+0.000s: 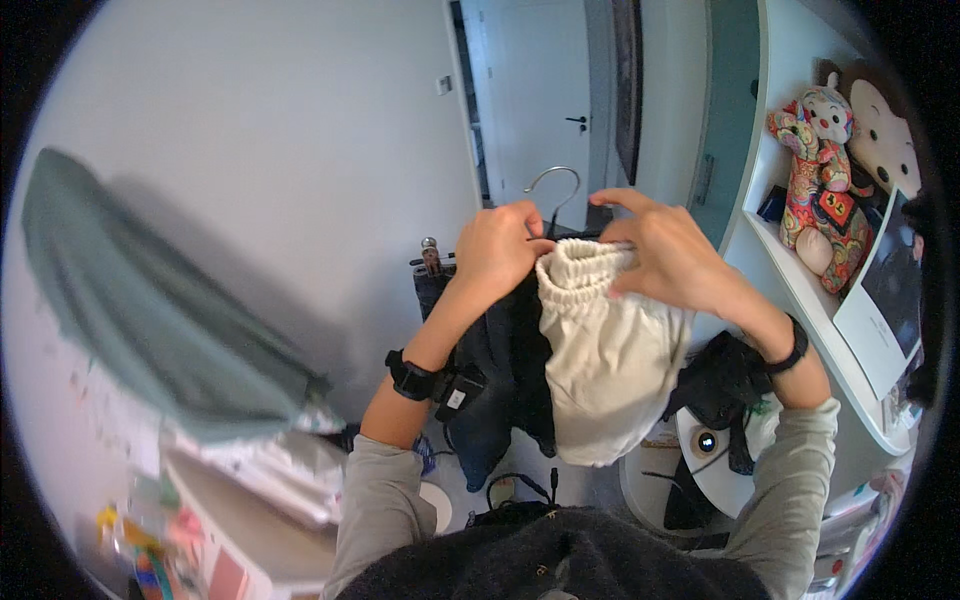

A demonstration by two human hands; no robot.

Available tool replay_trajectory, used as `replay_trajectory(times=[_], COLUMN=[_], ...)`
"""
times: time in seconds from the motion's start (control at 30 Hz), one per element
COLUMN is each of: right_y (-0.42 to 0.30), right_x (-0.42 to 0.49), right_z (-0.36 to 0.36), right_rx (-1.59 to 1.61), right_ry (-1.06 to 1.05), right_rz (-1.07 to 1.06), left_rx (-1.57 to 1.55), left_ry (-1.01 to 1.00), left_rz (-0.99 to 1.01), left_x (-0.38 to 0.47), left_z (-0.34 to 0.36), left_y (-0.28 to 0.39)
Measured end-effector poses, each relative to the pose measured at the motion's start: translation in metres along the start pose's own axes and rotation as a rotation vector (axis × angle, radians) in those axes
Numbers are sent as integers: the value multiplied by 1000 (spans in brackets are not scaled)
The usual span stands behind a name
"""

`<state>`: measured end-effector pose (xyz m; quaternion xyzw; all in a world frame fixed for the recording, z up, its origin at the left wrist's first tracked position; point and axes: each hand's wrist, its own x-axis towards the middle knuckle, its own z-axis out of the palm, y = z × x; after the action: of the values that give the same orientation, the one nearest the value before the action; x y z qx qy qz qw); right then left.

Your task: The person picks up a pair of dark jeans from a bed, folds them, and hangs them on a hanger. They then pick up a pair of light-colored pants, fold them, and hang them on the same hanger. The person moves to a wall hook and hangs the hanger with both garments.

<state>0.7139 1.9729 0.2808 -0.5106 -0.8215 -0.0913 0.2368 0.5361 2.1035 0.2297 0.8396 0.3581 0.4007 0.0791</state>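
A cream garment with a gathered elastic waistband [600, 375] hangs in front of me, waistband up. My left hand [495, 247] pinches the left side of the waistband between thumb and fingers. At its right side, my right hand [667, 255] has the thumb in front of the band and the other fingers behind; its index finger sticks out and the fingers look slightly blurred. Between the hands rises the metal hook of a hanger [574, 180]; its lower part is hidden. Behind the cream cloth hang dark garments [517, 375], with a metal clip [430, 255] at their upper left.
A grey-green cloth [165, 300] hangs at left above a pale shelf unit [232, 510]. On the right, a white shelf [795, 270] carries patterned plush toys [817, 180]. Below it, a black bag-like item [724, 375] lies on a round white surface [697, 465]. A white door [532, 97] stands beyond.
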Motion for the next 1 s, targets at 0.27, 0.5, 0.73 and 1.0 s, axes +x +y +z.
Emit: replay_trajectory(times=[0.27,0.5,0.73,1.0], right_y=[80,149,260,374], right_x=[106,185,236,270], right_z=[74,101,130,142], right_rx=[-23,-50,449,1621], right_ry=[-120,-127,-302,-380], right_rz=[235,336,571,937], left_rx=[-305,-173,-931,-810], left_ry=[25,-49,-78,544], left_rz=[213,-93,-155,-271], left_x=[91,93,164,203], left_z=[33,67,164,153], left_y=[-69,-143,-201,-210])
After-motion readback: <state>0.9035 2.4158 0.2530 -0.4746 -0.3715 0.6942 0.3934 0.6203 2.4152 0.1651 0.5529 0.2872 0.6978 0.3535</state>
